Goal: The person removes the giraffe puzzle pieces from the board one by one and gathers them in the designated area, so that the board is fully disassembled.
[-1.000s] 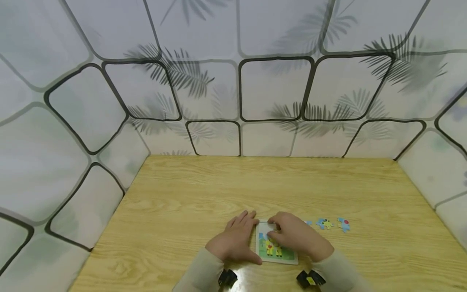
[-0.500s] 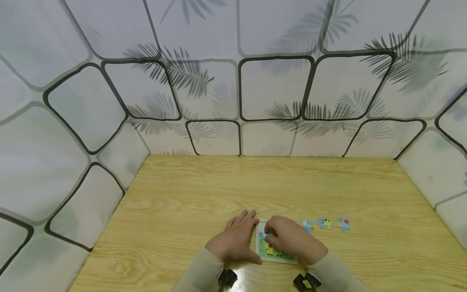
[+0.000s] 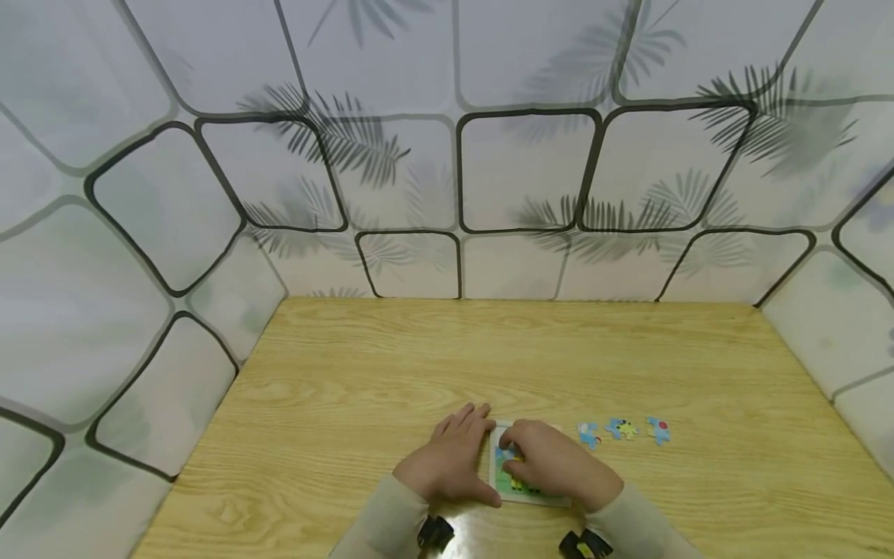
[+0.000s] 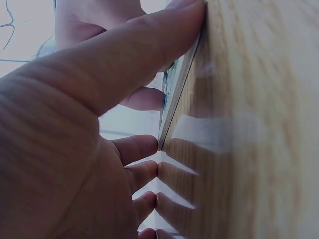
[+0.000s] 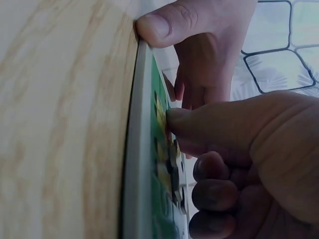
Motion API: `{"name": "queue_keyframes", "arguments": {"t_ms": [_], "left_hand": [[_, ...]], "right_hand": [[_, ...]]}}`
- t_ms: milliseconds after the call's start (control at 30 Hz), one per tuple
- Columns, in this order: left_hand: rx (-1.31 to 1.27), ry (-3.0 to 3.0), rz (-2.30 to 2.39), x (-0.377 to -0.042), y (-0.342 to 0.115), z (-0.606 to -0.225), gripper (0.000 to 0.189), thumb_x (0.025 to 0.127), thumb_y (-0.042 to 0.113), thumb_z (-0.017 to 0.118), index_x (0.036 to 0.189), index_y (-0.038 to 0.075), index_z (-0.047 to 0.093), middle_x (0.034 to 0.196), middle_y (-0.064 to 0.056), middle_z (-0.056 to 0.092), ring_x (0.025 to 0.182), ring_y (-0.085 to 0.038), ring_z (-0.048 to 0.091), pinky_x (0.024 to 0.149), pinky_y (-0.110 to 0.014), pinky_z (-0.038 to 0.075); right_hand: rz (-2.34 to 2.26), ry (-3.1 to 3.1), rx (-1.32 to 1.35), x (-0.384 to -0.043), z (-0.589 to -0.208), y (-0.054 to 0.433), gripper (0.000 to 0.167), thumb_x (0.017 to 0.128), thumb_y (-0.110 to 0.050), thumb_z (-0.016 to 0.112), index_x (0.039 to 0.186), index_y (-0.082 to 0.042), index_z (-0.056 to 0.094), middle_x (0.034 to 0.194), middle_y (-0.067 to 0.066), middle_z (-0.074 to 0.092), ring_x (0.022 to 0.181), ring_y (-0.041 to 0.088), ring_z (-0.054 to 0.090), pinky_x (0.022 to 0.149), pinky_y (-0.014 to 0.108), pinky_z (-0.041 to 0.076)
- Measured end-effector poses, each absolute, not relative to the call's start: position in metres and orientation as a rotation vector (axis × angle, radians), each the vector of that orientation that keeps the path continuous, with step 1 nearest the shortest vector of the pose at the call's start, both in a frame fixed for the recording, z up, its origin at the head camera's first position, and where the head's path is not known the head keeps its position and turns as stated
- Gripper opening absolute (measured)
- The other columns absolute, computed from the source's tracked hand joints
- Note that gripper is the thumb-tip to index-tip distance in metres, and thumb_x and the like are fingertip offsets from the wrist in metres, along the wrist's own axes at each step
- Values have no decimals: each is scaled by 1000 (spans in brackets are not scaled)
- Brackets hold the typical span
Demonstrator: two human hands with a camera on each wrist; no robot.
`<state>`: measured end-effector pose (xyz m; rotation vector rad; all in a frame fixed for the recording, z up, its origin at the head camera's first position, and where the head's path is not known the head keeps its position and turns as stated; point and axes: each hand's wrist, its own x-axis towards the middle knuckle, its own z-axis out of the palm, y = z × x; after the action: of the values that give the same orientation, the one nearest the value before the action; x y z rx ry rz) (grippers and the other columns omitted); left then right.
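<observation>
A small picture puzzle tray (image 3: 534,501) with a pale rim lies on the table, showing green, blue and yellow parts. Along its left side my left hand (image 3: 450,462) is spread, thumb at the near corner and index fingertip at the far one. My right hand (image 3: 562,460) is over the tray with fingers curled, thumb and index pinching a puzzle piece they mostly hide. In the right wrist view, the thumb (image 5: 179,119) touches the picture surface, and a piece (image 5: 175,172) stands raised beside it. The left wrist view shows the tray's edge (image 4: 174,107) against the left thumb.
Right of the tray, three loose pieces lie in a row: a blue-and-white one (image 3: 589,435), a blue-and-yellow one (image 3: 621,428) and a blue one with a red spot (image 3: 658,429). Patterned walls (image 3: 513,171) enclose the wooden table (image 3: 363,357) at the back and sides.
My right hand has shifted left and slightly nearer over the tray, uncovering the leftmost loose piece and covering more of the yellow figure. The left hand keeps its place.
</observation>
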<state>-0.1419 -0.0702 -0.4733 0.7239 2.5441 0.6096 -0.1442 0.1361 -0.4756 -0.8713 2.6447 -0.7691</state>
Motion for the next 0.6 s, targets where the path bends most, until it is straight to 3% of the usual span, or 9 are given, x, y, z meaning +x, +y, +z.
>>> {"name": "queue_keyframes", "arguments": {"t_ms": [233,600], "left_hand": [[737,2550,625,-143,-70,-475,103,71,55,87,151,11,37,167,-7,18,154,-29,13,122,-53,16],[744,2539,645,-143,-70,-477,103,72,55,87,151,12,37,167,-7,18,154,-29,13,122,-53,16]], "right_hand": [[-937,2538,-764,-147,-476,135,18,88,-10,75,104,-4,67,75,-5,53,64,8,47,58,26,42],[-922,2594,-751,-147,-475,134,17,85,-12,79,96,-11,66,80,-3,50,70,11,46,61,27,40]]}}
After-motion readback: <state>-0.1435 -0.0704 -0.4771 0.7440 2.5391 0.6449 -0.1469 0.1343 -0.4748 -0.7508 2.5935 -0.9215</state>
